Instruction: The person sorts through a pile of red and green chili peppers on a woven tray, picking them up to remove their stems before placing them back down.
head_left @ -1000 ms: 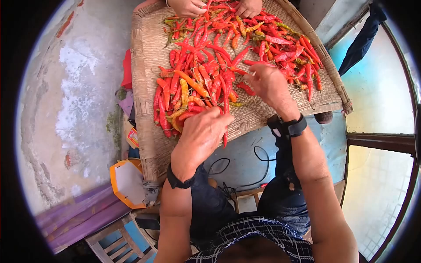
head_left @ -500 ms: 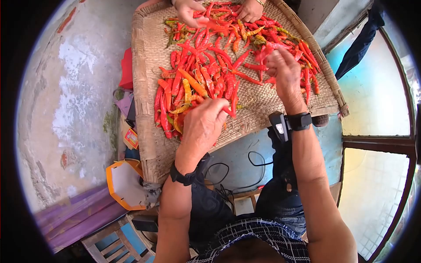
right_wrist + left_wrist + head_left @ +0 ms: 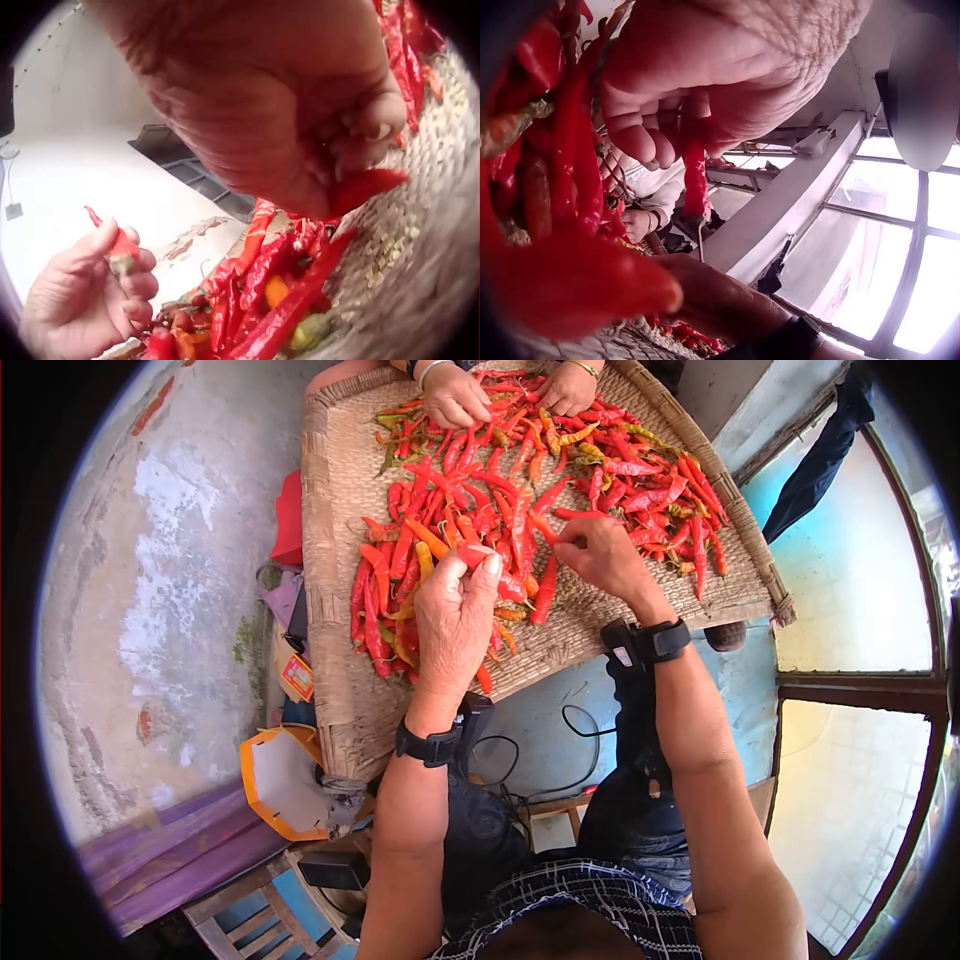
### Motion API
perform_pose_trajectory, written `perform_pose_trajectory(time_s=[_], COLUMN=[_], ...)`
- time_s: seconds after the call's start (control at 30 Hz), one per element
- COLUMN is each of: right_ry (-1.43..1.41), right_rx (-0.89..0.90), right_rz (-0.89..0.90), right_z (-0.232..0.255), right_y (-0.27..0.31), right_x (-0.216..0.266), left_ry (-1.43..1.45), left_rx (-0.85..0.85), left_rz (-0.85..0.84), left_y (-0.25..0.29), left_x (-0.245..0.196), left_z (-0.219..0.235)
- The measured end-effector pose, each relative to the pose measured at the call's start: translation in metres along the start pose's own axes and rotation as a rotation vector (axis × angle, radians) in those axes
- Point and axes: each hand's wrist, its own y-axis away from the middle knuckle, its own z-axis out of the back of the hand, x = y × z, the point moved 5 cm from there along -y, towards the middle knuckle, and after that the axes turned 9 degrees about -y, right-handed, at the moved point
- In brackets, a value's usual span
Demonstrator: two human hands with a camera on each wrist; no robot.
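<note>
My left hand [image 3: 450, 630] pinches a red chili pepper [image 3: 696, 184] between thumb and fingers, just over the near pile of chili peppers [image 3: 380, 575]. In the left wrist view its thin stem hangs down; the upper part is hidden in the fingers. My right hand [image 3: 610, 565] is to the right of that pile, low over the woven tray [image 3: 600, 615]. Between its curled fingers is another red chili pepper [image 3: 371, 187], whose tip sticks out in the right wrist view. Most chilies are red, with some orange and yellow ones among them.
Across the tray, another person's hands [image 3: 456, 398] work among more chilies. A second heap [image 3: 650, 490] lies along the tray's right side. Pale seeds [image 3: 390, 251] are scattered on the weave. An orange-rimmed container [image 3: 252, 780] stands at lower left, and black cables [image 3: 590, 770] lie below.
My left hand has turned and lifted with a red chili pepper. My right hand went to the right heap, then came back toward the middle. The other person's left-side hand shifted over its chilies.
</note>
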Motion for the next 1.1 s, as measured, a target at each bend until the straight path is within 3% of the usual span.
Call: perform_pose_trajectory(time_s=[0.03, 0.07, 0.1, 0.17, 0.2, 0.23, 0.3, 0.33, 0.37, 0.43, 0.47, 0.53, 0.63, 0.7, 0.83, 0.93, 1.1], right_ry=[-0.170, -0.339, -0.333, -1.343, -1.395, -1.391, -0.493, -0.285, -0.090, 0.276, 0.279, 0.450, 0.470, 0.537, 0.395, 0.089, -0.062], right_rx=[0.015, 0.028, 0.030, -0.339, -0.528, -0.526, -0.464, -0.295, -0.326, -0.264, -0.264, -0.172, -0.055, -0.064, -0.070, -0.247, -0.291], right_rz=[-0.035, -0.070, -0.069, -0.162, -0.168, -0.162, -0.083, -0.013, 0.171, 0.238, 0.238, 0.119, 0.022, 0.033, 0.078, 0.107, 0.202], right_z=[0.007, 0.012, 0.015, 0.029, 0.036, 0.034, 0.033, 0.023, 0.014, -0.002, -0.005, -0.011, -0.016, -0.016, -0.024, -0.017, -0.005], right_y=[0.000, -0.002, -0.006, -0.012, -0.012, -0.015, -0.020, -0.024, -0.026, -0.028, -0.027, -0.027, -0.033, -0.028, -0.015, 0.000, 0.010], right_x=[-0.003, -0.006, -0.010, -0.027, -0.028, -0.033, -0.031, -0.030, -0.015, -0.005, 0.003, 0.010, 0.007, 0.012, 0.020, 0.040, 0.069], left_ry=[0.077, 0.123, 0.128, 0.144, 0.149, 0.144, 0.137, 0.126, 0.115, 0.091, 0.084, 0.086, 0.044, 0.097, 0.011, -0.026, -0.135], left_rx=[0.035, 0.054, 0.052, 0.075, 0.071, 0.073, 0.076, 0.091, 0.108, 0.109, 0.117, 0.132, 0.155, 0.088, 0.027, -0.014, -0.071], left_rz=[0.112, 0.119, 0.119, 0.149, 0.145, 0.146, 0.145, 0.127, 0.110, 0.108, 0.106, 0.099, 0.094, 0.093, 0.081, 0.111, 0.070], left_y=[0.001, 0.000, 0.001, 0.000, 0.000, 0.000, -0.001, -0.001, -0.002, -0.002, -0.003, -0.005, -0.004, -0.004, -0.007, -0.007, -0.008], left_x=[0.001, 0.003, 0.004, 0.006, 0.005, 0.003, 0.004, 0.005, 0.005, 0.006, 0.008, 0.009, 0.008, 0.006, 0.014, 0.013, 0.013], left_z=[-0.002, -0.002, -0.001, -0.003, -0.003, -0.003, -0.003, -0.005, -0.006, -0.006, -0.007, -0.009, -0.014, -0.014, -0.010, -0.006, -0.002])
